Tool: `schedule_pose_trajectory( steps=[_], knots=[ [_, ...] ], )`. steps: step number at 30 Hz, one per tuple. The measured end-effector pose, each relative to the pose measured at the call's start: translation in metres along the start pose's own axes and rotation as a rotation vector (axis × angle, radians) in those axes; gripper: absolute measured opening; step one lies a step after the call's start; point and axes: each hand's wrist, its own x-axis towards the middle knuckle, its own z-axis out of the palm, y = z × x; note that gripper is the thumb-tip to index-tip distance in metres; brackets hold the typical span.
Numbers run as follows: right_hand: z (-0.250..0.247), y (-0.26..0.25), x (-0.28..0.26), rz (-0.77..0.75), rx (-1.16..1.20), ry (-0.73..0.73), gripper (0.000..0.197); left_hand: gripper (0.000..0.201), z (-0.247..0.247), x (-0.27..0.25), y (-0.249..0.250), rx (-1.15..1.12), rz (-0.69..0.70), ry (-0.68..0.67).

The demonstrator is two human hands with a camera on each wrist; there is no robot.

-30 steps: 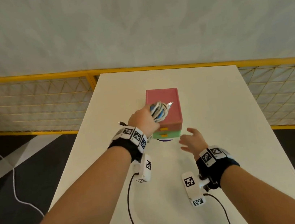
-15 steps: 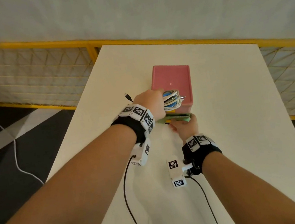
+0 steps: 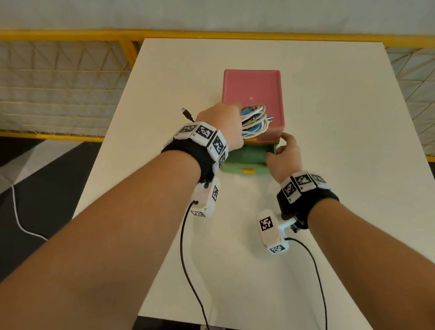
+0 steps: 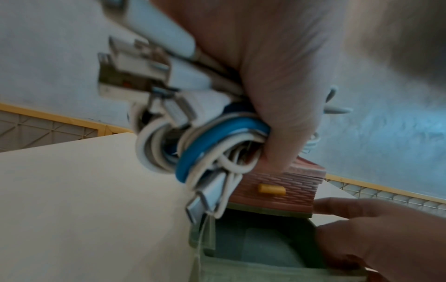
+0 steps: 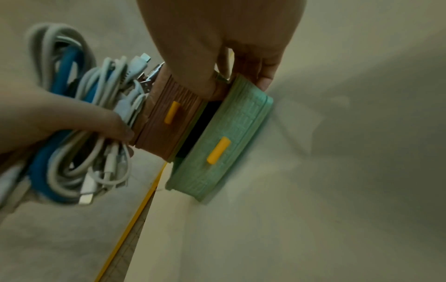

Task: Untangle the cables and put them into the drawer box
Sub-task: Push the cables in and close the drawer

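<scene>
A small drawer box [image 3: 253, 90] with a pink top stands mid-table. Its green bottom drawer [image 3: 246, 160] [image 5: 224, 139] is pulled out, orange handle [image 3: 248, 171] toward me; the inside looks empty in the left wrist view. My left hand [image 3: 222, 125] grips a coiled bundle of white and blue cables [image 3: 254, 120] [image 4: 200, 137] [image 5: 79, 118] just above the box's front edge, over the drawer. My right hand [image 3: 283, 152] holds the right corner of the green drawer, thumb and fingers curled on its rim [image 5: 243, 82].
A black cable plug [image 3: 186, 113] lies on the white table [image 3: 348, 146] left of the box. Yellow-framed mesh fencing [image 3: 44, 77] runs behind and beside the table. Black wrist-camera cords [image 3: 188, 266] trail toward the near edge.
My right hand reached the green drawer and pulled it out toward me. My left hand lowered the cable bundle closer to the box front. The head view tilted downward.
</scene>
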Motion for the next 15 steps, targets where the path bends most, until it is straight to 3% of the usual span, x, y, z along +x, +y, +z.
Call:
schedule_pose_trajectory(
  steps=[6,9,15],
  knots=[
    [-0.002,0.002,-0.003,-0.068,-0.043,0.012,0.054,0.037,0.000,-0.001,0.000,0.008,0.000,0.008],
    [-0.003,-0.003,0.005,-0.065,-0.099,-0.049,0.051,0.036,0.001,0.000,0.000,0.005,-0.006,0.007],
    [-0.007,0.010,-0.015,-0.100,-0.172,-0.194,0.078,0.039,0.001,-0.001,0.000,0.012,-0.004,0.004]
  ],
)
